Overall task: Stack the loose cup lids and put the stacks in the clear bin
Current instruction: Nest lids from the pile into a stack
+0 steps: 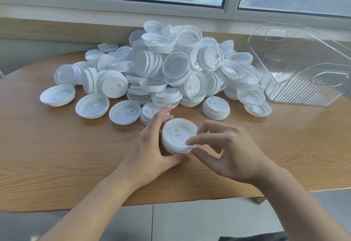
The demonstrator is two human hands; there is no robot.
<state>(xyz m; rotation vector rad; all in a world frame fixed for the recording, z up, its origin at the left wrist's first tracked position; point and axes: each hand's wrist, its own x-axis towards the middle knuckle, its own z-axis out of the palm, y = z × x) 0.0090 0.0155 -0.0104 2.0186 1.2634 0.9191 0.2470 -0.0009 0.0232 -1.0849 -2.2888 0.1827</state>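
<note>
A big heap of white plastic cup lids (pixel 171 66) covers the middle and back of the wooden table (pixel 57 151). In front of the heap I hold a short stack of lids (pixel 177 136), undersides up. My left hand (pixel 152 145) grips the stack from its left side, thumb under the near edge. My right hand (pixel 224 149) pinches the near right rim of the top lid between thumb and forefinger. The clear ribbed bin (pixel 303 66) stands at the back right of the table, with no lids visible inside.
Single lids lie scattered along the heap's front edge, some undersides up (pixel 92 105), one dome up (pixel 216 107). A window sill and window run behind the table. The table's near edge curves in front of me, with grey floor tiles (pixel 190 221) below.
</note>
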